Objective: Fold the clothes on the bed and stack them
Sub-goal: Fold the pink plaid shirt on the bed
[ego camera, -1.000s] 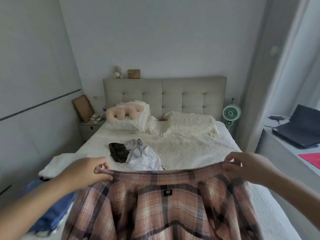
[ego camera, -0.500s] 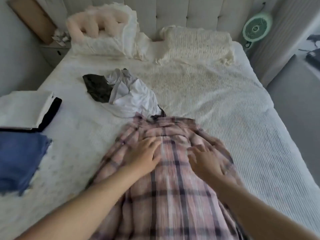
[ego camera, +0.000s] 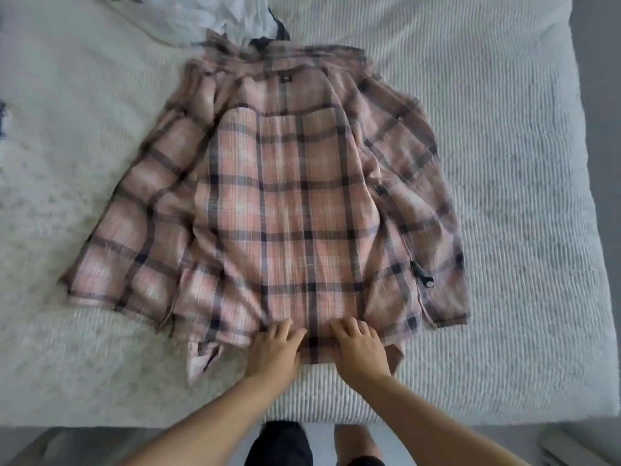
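A pink plaid shirt [ego camera: 279, 203] lies spread on the white bed [ego camera: 504, 163], collar at the far end and hem toward me, sleeves bunched at both sides. My left hand [ego camera: 274, 353] rests flat on the hem, fingers straight. Beside it my right hand [ego camera: 359, 351] also presses the hem with straight fingers. The two hands lie side by side, a short gap apart, at the middle of the shirt's near edge.
A crumpled white garment [ego camera: 208, 15] sits just beyond the collar at the top edge, with a dark piece [ego camera: 268, 42] under it. A bit of blue cloth [ego camera: 2, 119] shows at the far left. The bed's near edge [ego camera: 470, 422] runs along the bottom, my legs below it.
I held the shirt up by its shoulders, then laid it on the bed. Both hands slid from the upper back down to the hem, and my view tilted downward.
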